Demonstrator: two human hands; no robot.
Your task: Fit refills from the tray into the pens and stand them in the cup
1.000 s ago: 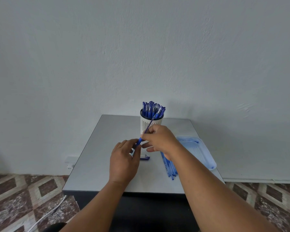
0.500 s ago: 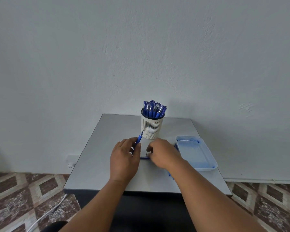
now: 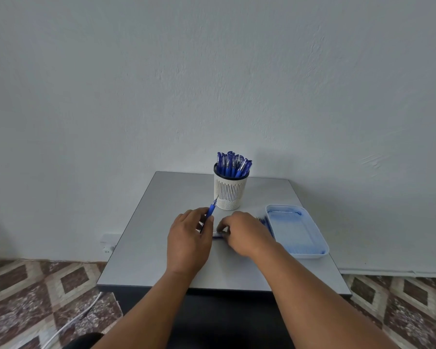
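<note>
My left hand [image 3: 189, 239] pinches a pen [image 3: 210, 213], tip pointing at the cup [image 3: 229, 193]. My right hand [image 3: 244, 233] curls its fingers over a small blue piece [image 3: 217, 236] on the surface [image 3: 146, 238]; I cannot tell if they grip it. The pen should feel light, stiff and slick, best held at the blue grip. The tray [image 3: 322, 245] sits right. No writing is readable.

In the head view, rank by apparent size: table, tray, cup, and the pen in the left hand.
1. Table
2. Tray
3. Cup: close to the tray, and farther from the camera, so this order is unsure
4. Pen, partly hidden by the left hand
</note>
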